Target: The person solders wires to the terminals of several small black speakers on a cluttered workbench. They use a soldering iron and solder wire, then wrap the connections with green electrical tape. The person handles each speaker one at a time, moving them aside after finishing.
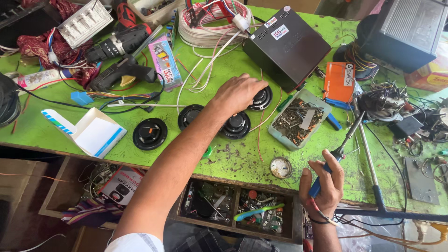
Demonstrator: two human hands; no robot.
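My left hand (239, 92) reaches across the green workbench (233, 154) and rests on a small black round speaker (262, 98) beside a black metal box (285, 46). Two more black speakers lie near my forearm, one (236, 125) just below the hand and one (188, 115) to its left. A further speaker (150, 133) lies farther left. My right hand (323, 185) grips the blue handle of a soldering iron (340, 148), its tip pointing up and away over the bench.
A clear tub of screws (298, 122) sits between my hands. A white open carton (88, 131), glue gun (122, 74), drill (119, 42), wire coil (210, 23) and orange box (339, 81) crowd the bench. Open drawers of parts (238, 210) lie below the front edge.
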